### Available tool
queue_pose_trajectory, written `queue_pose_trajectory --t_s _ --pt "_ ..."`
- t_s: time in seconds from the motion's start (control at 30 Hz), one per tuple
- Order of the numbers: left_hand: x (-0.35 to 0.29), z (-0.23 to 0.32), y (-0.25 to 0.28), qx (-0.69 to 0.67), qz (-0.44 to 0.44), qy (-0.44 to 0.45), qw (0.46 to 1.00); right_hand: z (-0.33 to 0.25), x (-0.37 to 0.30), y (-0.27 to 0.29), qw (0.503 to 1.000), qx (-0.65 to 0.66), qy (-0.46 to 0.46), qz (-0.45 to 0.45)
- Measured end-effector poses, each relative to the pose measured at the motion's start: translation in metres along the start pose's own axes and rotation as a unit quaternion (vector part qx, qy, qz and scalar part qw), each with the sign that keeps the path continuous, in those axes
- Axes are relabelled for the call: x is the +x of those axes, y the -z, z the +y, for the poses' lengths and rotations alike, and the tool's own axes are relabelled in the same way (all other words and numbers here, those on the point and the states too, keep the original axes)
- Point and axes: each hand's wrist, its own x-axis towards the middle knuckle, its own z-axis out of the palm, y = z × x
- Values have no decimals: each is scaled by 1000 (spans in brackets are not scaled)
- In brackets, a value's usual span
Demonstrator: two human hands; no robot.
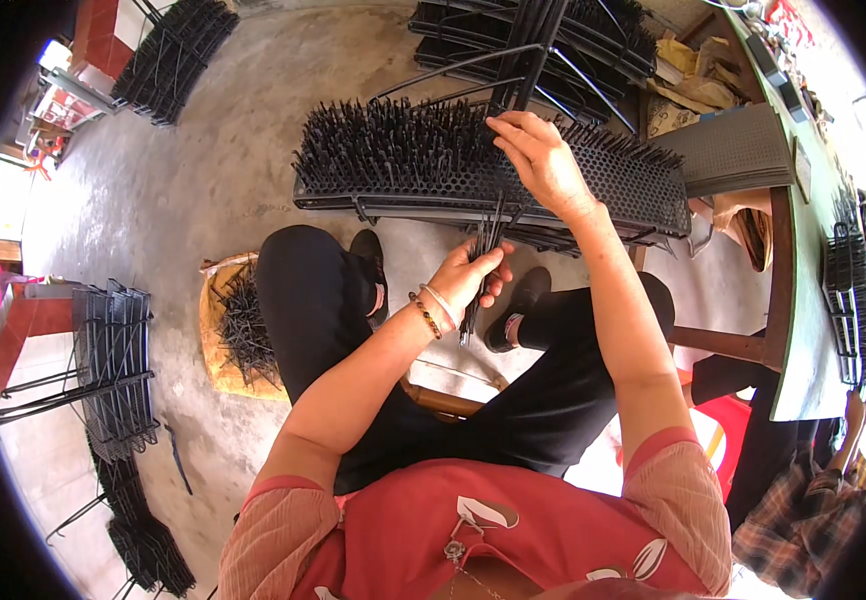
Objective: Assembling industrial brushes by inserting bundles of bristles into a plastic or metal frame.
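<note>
Grey, scuffed concrete floor (253,60) spreads across this room, and from my remote post I see everything in use gathered within arm's reach. Just ahead of the black-trousered knees (298,265) lies a long black metal panel pierced with round holes (653,195), set level enough, I judge, for the slim black rods (383,140) to stand upright in it; they crowd its left part, while bare holes show along the near edge farther right. I see the left hand (471,272) closed round a loose bundle of thin, stiff black sticks (487,236), near the panel's front edge and above the gap between the knees; held there, it probably gives a ready supply. The right hand (545,165) reaches over the panel, fingertips drawn together beside the standing rods, but I cannot tell whether a rod is pinched between them. On the floor beside the left knee, an opened yellow sack (212,350) holds a tangle of similar sticks, likely put there as a reserve. Farther left, black wire-and-mesh racks (118,350) are packed close together, presumably to save space.
</note>
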Motion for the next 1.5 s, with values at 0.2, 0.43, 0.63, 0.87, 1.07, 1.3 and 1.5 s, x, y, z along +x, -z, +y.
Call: queue_pose_trajectory --t_s 0.2,0.43,0.63,0.87,1.07,1.3,1.5 --pt "-2 4 -1 -19 -28 -16 999 -5 -5 5 1000 -7 9 -17" --pt "-5 13 -3 -27 -64 -88 994 -23 -14 27 916 235 -305 -113" --pt "-4 10 -3 -1 -69 -100 993 -23 -15 31 833 378 -379 -141" --pt "0 8 -1 -37 -60 -58 996 -6 -3 37 883 339 -325 14" --pt "2 4 2 -50 -59 -6 997 0 2 18 917 271 -288 45" --pt "-1 7 0 -48 -66 -1 997 0 2 10 936 206 -283 38" --pt "-2 7 0 -44 -63 1 997 -6 2 8 926 220 -303 43"
